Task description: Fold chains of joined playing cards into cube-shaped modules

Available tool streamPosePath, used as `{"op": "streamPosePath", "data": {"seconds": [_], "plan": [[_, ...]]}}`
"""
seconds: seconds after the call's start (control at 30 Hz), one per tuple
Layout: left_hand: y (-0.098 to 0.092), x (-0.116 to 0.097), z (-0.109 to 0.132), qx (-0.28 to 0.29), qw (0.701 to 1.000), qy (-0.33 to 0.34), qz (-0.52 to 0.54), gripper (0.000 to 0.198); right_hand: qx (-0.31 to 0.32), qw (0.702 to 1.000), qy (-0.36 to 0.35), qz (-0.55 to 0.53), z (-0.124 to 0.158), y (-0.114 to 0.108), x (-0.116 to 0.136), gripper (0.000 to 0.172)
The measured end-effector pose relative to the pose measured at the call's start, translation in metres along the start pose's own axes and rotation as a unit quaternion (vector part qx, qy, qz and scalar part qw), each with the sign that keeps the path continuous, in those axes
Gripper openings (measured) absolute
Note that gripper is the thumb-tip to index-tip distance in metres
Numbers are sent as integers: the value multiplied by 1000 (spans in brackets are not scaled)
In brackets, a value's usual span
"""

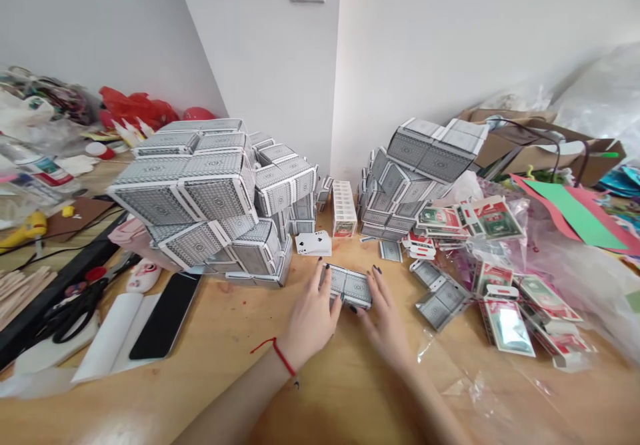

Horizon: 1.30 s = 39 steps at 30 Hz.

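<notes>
A flat block of folded playing cards (pixel 351 286), grey patterned backs outward, lies on the table before me. My left hand (pixel 311 315) grips its left end, thumb at the near edge and fingers at the far side. On the right end, my right hand (pixel 384 317) holds it the same way. Just beyond it rests a loose stack of cards (pixel 314 244), face up with a two of spades on top. Two joined folded-card pieces (pixel 440 298) lie to the right of my right hand, near a single face-down card (pixel 391 250).
Tall stacks of folded-card blocks stand left (pixel 215 198) and right (pixel 425 152). Between them is a pack of card boxes (pixel 344 208). Opened red card boxes (pixel 507 325) and clear wrappers crowd the right. A phone (pixel 165 315) and scissors (pixel 75 315) lie left.
</notes>
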<state>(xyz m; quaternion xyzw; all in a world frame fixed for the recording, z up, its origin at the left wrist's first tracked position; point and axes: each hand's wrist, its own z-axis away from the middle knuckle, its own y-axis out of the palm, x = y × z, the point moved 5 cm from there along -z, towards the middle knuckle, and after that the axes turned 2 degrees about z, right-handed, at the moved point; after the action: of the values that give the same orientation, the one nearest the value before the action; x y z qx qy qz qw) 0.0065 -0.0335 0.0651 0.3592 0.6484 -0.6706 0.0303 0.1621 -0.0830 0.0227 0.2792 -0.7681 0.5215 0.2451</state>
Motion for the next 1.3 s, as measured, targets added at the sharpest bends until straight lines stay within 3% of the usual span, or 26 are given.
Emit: {"op": "streamPosePath", "data": {"seconds": [0.07, 0.17, 0.23, 0.3, 0.57, 0.7, 0.8, 0.9, 1.0, 1.07, 1.13, 1.2, 1.23, 1.3], "plan": [[2, 3, 9, 26, 999, -28, 20, 58, 21, 989, 71, -128, -8, -4, -15, 74], [1, 4, 16, 17, 999, -15, 44, 60, 23, 930, 150, -334, -21, 1, -28, 66], [2, 3, 16, 10, 998, 21, 53, 60, -9, 895, 221, -388, -28, 8, -34, 55], [6, 2, 14, 18, 998, 49, 47, 60, -15, 882, 268, -388, -33, 16, -34, 48], [11, -2, 14, 43, 994, 95, -21, 54, 0, 956, 200, -216, -45, 12, -14, 40], [9, -11, 17, 43, 987, 123, -90, 64, 4, 964, 183, -193, -46, 11, -14, 39], [10, -14, 23, 54, 986, 127, -88, 82, 13, 946, 185, -266, -44, 15, -21, 39], [8, -13, 28, 44, 992, 113, -39, 66, 9, 902, 209, -378, -40, 18, -35, 42], [-7, -7, 27, 3, 994, 58, 89, 54, 14, 840, 214, -499, -37, 20, -41, 46], [-19, 2, 21, -12, 972, -11, 236, 48, 6, 817, 197, -541, -35, 18, -39, 45], [-22, 12, 13, 11, 897, -100, 431, 42, -5, 817, 181, -547, -32, 14, -32, 44], [-18, 20, 5, 38, 820, -172, 545, 47, -12, 826, 170, -537, -30, 10, -23, 49], [-15, 23, 1, 46, 804, -195, 560, 48, -15, 829, 168, -533, -29, 9, -19, 54], [-7, 33, -5, 24, 801, -230, 553, 54, -24, 832, 170, -528, -29, 8, -16, 61]]}}
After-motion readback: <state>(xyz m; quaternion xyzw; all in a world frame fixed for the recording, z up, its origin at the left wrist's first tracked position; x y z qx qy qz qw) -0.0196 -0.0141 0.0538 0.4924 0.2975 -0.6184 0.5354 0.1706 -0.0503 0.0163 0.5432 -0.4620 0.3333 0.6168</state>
